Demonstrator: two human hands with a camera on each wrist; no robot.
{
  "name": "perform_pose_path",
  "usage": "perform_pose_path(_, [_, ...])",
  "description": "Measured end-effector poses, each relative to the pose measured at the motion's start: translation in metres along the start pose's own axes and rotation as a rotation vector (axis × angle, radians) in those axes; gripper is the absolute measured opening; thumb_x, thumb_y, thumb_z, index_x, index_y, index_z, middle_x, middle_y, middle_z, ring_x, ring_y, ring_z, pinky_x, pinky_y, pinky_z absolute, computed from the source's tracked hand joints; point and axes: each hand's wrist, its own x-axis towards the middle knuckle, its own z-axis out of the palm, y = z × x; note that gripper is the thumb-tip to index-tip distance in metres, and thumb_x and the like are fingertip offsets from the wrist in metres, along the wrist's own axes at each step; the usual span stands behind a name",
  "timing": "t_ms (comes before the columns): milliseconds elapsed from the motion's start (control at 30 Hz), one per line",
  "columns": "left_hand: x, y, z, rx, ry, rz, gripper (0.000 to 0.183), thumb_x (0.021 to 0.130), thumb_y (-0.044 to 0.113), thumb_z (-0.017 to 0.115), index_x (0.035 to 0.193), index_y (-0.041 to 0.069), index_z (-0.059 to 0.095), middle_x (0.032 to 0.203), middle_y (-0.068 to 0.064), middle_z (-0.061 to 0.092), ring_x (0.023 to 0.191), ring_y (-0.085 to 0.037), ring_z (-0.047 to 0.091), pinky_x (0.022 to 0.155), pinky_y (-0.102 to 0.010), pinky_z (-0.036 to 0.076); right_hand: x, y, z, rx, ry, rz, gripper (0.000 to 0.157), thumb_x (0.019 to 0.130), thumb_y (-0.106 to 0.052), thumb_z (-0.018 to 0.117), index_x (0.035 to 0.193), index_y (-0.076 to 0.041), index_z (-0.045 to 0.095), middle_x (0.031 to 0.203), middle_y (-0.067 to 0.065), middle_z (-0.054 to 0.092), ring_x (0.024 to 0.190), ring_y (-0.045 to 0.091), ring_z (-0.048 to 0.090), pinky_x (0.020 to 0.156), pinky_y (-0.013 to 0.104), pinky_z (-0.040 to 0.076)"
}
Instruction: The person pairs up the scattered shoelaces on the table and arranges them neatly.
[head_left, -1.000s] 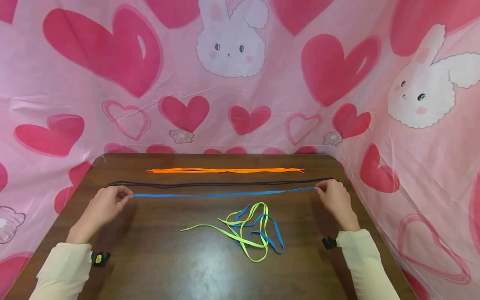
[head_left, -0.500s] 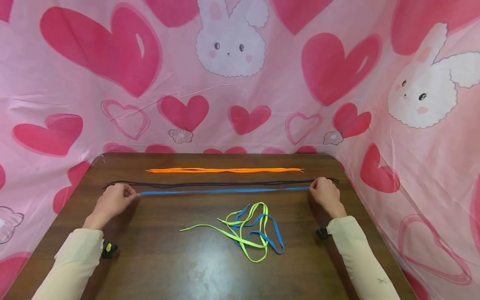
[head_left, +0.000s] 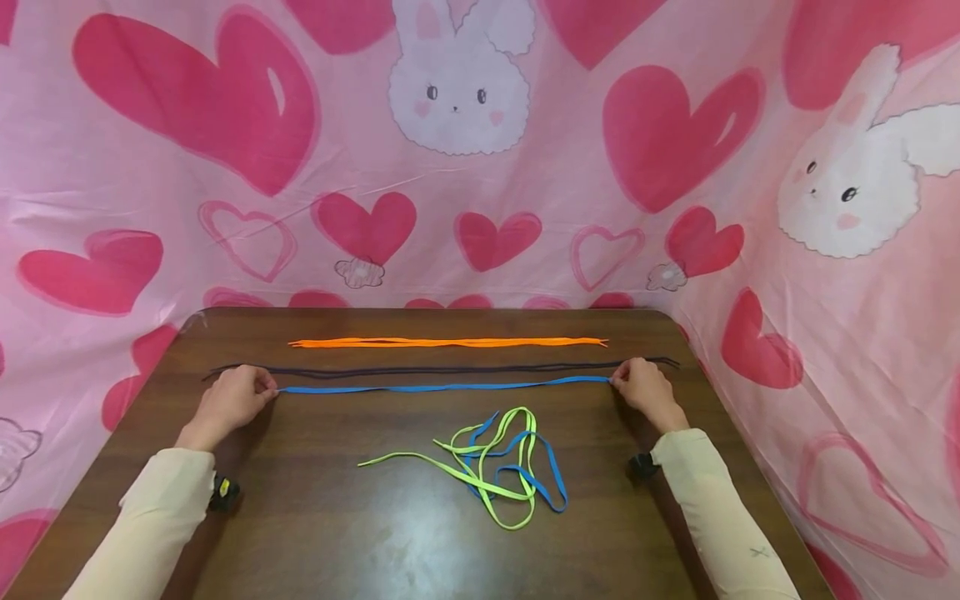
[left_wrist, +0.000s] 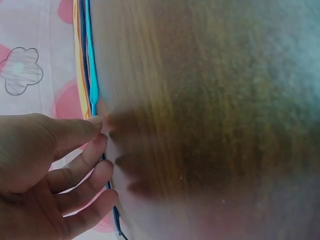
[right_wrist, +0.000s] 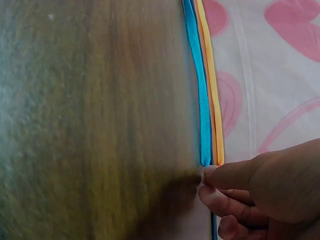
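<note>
A flat blue shoelace (head_left: 442,387) runs nearly straight across the table between my two hands. My left hand (head_left: 234,398) pinches its left end between thumb and forefinger, the other fingers loosely bent. At the opposite end my right hand (head_left: 645,387) pinches the lace tip with thumb and fingertips. Close behind lies a pair of dark shoelaces (head_left: 450,369), stretched sideways and partly covered by both hands. In the left wrist view the blue lace (left_wrist: 91,65) leads up from the thumb (left_wrist: 95,122); the right wrist view shows its other end (right_wrist: 202,115) at the fingertips.
Orange shoelaces (head_left: 450,342) lie straight along the far side of the brown table (head_left: 315,533). Nearer the front, a yellow-green shoelace (head_left: 510,523) is tangled with another blue lace (head_left: 557,475). A pink heart-patterned cloth (head_left: 525,183) hangs behind and beside the table.
Both hands have moved inward, the left one rightward and the right one leftward, still pinching the blue shoelace. The lace now sags slightly. The other laces have stayed in place.
</note>
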Motion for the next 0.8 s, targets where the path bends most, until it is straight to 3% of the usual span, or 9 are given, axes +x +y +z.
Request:
perform_pose_path(500, [-0.0012, -0.0016, 0.0005, -0.010, 0.008, 0.009, 0.005, 0.089, 0.009, 0.073, 0.087, 0.006, 0.075, 0.077, -0.007, 0.070, 0.076, -0.027, 0.062, 0.061, -0.047, 0.050, 0.0016, 0.0070, 0.0006, 0.077, -0.037, -0.037, 0.013, 0.095, -0.015, 0.067, 0.097, -0.003, 0.072, 0.087, 0.011, 0.069, 0.081, 0.026, 0.061, 0.078, 0.048, 0.052])
perform_pose_path(800, [-0.0061, 0.0057, -0.0034, 0.012, 0.064, 0.061, 0.020, 0.088, 0.013, 0.076, 0.101, -0.001, 0.076, 0.092, -0.020, 0.075, 0.087, -0.043, 0.068, 0.067, -0.058, 0.053, -0.0055, 0.0051, -0.0080, 0.036, -0.019, -0.017, 0.022, 0.092, -0.018, 0.071, 0.106, -0.001, 0.070, 0.090, 0.011, 0.070, 0.081, 0.027, 0.064, 0.072, 0.048, 0.052])
